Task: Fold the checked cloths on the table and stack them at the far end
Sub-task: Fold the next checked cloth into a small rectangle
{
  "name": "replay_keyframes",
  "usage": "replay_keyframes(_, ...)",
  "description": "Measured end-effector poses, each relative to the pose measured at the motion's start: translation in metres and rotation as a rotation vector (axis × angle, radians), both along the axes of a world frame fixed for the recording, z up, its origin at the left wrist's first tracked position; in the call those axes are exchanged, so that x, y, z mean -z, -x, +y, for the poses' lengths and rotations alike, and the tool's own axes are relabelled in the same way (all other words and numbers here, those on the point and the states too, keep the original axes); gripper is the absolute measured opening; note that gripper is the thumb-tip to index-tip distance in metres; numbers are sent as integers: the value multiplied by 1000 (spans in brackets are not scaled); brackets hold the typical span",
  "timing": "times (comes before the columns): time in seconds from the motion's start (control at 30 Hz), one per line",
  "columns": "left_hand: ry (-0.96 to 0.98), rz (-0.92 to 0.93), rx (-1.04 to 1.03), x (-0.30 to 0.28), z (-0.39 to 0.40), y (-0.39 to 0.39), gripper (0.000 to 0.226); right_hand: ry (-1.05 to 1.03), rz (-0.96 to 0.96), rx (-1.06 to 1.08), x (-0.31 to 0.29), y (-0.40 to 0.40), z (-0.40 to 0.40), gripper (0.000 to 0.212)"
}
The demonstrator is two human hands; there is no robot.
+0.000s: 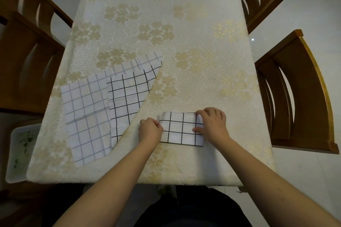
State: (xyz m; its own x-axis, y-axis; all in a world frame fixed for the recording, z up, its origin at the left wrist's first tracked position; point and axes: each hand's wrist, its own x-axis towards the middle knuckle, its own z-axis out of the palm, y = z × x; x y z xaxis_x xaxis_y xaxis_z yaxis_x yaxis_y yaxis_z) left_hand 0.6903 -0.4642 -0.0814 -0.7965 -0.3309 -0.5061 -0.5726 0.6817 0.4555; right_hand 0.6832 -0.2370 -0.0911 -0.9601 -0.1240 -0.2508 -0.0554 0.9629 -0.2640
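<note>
The folded checked cloth (181, 128) lies near the table's (184, 42) near edge. The left hand (150, 130) pinches its left edge, while the right hand (212, 124) presses its right side, fingers bent. Two unfolded cloths (103, 105) lie overlapped just left.

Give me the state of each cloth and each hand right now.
Folded cloth: small flat rectangle near the table's front edge, held at both ends.
Black-checked cloth: unfolded, lying partly over the grey one.
Grey-checked cloth: unfolded, creased.
Left hand: pinching the folded cloth's left edge.
Right hand: on its right end, fingers curled.
</note>
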Motion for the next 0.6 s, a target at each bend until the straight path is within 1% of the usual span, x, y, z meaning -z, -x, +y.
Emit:
replay_keyframes(0.1, -115, 79, 73, -7, -3, -5, 4, 5, -52, -13, -7, 5, -2, 76)
replay_keyframes(0.2, -193, 140, 146, -17, -8, -10, 8, 26, -78, -63, -10, 6, -3, 89)
replay_keyframes(0.3, -248, 185, 210, -25, -15, -12, 12, 110, -92, -100, -16, 9, -8, 93)
replay_keyframes(0.4, -328, 175, 307, -33, -23, -13, 22, 229, -157, -46, -26, 18, -18, 91)
replay_keyframes(0.43, -346, 171, 319, -34, -26, -13, 25, 269, -185, -22, -30, 21, -20, 86)
replay_keyframes(0.5, -384, 170, 286, -35, -33, -14, 26, 301, -260, -44, -37, 28, -18, 63)
replay_keyframes(0.57, -429, 157, 235, -37, -38, -15, 23, 235, -353, -130, -44, 29, -13, 35)
replay_keyframes(0.6, -448, 150, 207, -37, -41, -15, 21, 214, -396, -152, -46, 28, -9, 26)
